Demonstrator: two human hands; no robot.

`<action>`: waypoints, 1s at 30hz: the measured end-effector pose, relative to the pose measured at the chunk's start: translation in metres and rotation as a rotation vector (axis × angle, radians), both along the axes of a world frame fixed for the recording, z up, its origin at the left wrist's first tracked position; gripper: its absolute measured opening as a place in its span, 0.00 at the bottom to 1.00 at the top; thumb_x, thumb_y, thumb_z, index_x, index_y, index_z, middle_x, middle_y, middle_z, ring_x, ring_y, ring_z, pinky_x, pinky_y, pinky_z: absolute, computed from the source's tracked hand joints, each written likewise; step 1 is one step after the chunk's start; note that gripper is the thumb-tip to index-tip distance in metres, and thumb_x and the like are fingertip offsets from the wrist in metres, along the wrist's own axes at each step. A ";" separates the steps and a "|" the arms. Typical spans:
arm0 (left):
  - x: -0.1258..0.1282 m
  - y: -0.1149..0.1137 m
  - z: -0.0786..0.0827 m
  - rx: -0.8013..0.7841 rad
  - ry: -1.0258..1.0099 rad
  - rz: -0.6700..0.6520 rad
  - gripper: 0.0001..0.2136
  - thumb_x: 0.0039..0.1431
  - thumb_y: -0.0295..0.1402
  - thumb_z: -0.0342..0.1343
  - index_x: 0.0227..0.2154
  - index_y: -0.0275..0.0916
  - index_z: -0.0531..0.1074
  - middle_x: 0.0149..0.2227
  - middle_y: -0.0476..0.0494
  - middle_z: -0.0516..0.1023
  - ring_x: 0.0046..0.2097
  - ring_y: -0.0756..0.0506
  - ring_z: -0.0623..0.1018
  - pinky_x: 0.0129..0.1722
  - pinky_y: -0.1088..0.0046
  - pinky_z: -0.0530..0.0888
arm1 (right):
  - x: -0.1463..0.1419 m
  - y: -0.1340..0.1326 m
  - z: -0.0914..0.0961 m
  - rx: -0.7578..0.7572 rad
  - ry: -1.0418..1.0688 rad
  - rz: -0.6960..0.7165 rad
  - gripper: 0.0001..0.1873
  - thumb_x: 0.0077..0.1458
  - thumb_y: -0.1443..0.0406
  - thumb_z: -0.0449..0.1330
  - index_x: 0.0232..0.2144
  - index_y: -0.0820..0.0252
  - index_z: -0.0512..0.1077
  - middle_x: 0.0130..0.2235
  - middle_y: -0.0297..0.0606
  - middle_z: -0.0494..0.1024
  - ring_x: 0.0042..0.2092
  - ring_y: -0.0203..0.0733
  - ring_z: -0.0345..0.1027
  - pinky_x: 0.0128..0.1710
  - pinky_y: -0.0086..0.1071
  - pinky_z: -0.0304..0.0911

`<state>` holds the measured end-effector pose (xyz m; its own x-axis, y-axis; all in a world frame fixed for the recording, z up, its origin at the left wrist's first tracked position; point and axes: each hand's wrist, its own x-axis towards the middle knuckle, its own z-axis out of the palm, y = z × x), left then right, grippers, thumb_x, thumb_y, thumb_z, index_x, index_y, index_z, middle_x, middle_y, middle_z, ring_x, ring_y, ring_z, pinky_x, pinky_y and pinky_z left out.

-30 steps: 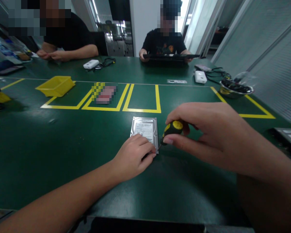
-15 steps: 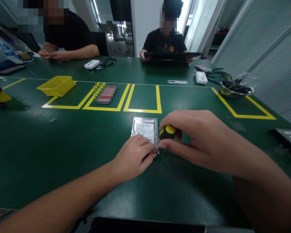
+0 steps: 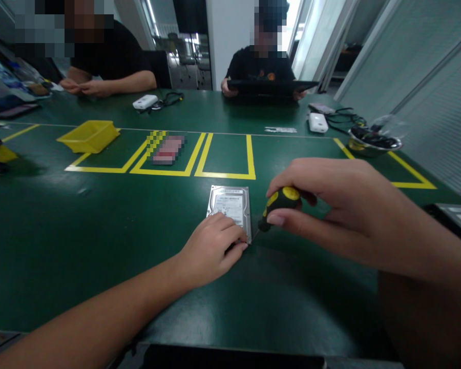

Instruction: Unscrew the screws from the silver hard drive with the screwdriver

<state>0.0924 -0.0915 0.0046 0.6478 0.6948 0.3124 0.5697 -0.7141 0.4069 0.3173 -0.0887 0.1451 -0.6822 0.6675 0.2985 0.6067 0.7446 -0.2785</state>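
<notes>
A silver hard drive (image 3: pixel 230 204) lies flat on the green table (image 3: pixel 100 230), label up. My left hand (image 3: pixel 211 248) rests on its near edge, fingers curled and pressing down on it. My right hand (image 3: pixel 330 205) is closed round a short screwdriver (image 3: pixel 278 201) with a black and yellow handle. The handle leans to the right, and the tip points down at the drive's near right corner.
Yellow tape boxes (image 3: pixel 225 156) mark the table beyond the drive. A yellow bin (image 3: pixel 89 135) stands at the left, a metal bowl (image 3: pixel 372 141) at the right. Two people sit across the table, one holding a dark tray (image 3: pixel 271 87). White devices with cables lie near them.
My right hand has risen and swung right with the screwdriver, tilting the handle away from the drive. The left hand has stayed on the drive.
</notes>
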 end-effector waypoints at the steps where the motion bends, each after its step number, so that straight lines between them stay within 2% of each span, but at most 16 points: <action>1: 0.000 0.000 0.000 -0.003 0.003 0.002 0.05 0.63 0.31 0.54 0.35 0.38 0.73 0.35 0.44 0.74 0.39 0.43 0.71 0.41 0.63 0.67 | 0.001 0.000 0.000 0.012 0.001 -0.004 0.09 0.62 0.59 0.57 0.35 0.58 0.71 0.32 0.34 0.72 0.32 0.38 0.61 0.32 0.33 0.52; 10: -0.002 0.000 -0.001 0.030 0.029 -0.024 0.08 0.65 0.32 0.52 0.38 0.41 0.76 0.36 0.43 0.75 0.40 0.42 0.71 0.41 0.62 0.67 | -0.004 0.002 -0.004 0.001 -0.030 0.000 0.07 0.60 0.61 0.57 0.34 0.59 0.70 0.32 0.34 0.72 0.31 0.38 0.61 0.31 0.32 0.50; 24: -0.002 0.001 -0.001 0.033 0.017 -0.029 0.08 0.65 0.32 0.52 0.39 0.41 0.77 0.37 0.43 0.75 0.40 0.42 0.71 0.42 0.62 0.68 | -0.008 0.005 -0.010 -0.028 -0.058 0.024 0.07 0.62 0.62 0.56 0.36 0.60 0.70 0.34 0.37 0.73 0.34 0.39 0.62 0.33 0.32 0.51; 30: -0.002 0.000 -0.001 0.025 0.018 -0.026 0.08 0.65 0.32 0.52 0.38 0.41 0.77 0.36 0.44 0.75 0.40 0.42 0.71 0.43 0.62 0.67 | -0.002 0.003 -0.003 0.020 -0.073 -0.007 0.08 0.62 0.59 0.56 0.36 0.58 0.70 0.34 0.36 0.72 0.34 0.39 0.62 0.32 0.33 0.52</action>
